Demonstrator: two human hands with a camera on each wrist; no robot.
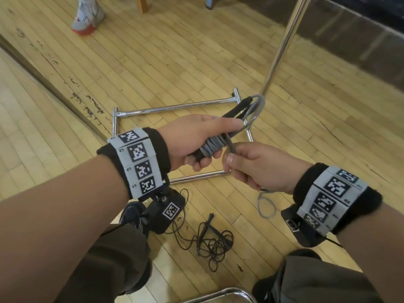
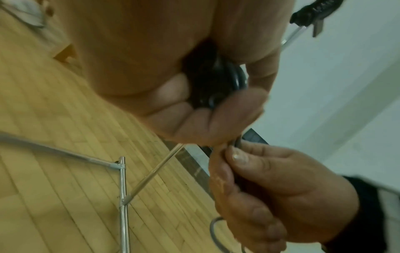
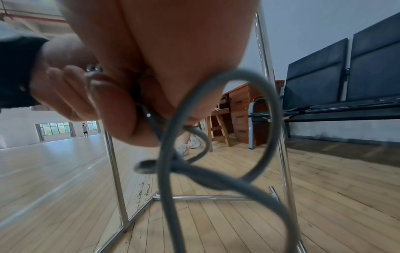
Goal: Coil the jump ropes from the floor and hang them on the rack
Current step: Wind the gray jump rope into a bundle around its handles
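While the left hand [image 1: 192, 141] curls its fingers round the coiled grey cable [image 1: 212, 146] | right hand [image 1: 264, 169] pinches the loose tail [image 1: 230, 143] | judged: lay wraps snug, side by side.

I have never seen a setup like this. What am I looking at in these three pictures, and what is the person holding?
There is no machine here: a person works with bare hands and wears cameras. The big picture comes from a camera on the head, looking down. The other two come from a camera on each wrist, looking along the fingers. The bands with black-and-white squares sit on both wrists. The left hand grips a bundle of cable, with grey cable wound around its middle. The right hand pinches the loose grey end beside the bundle. On the wooden floor lie a chrome tube frame and a tangle of thin dark cord.
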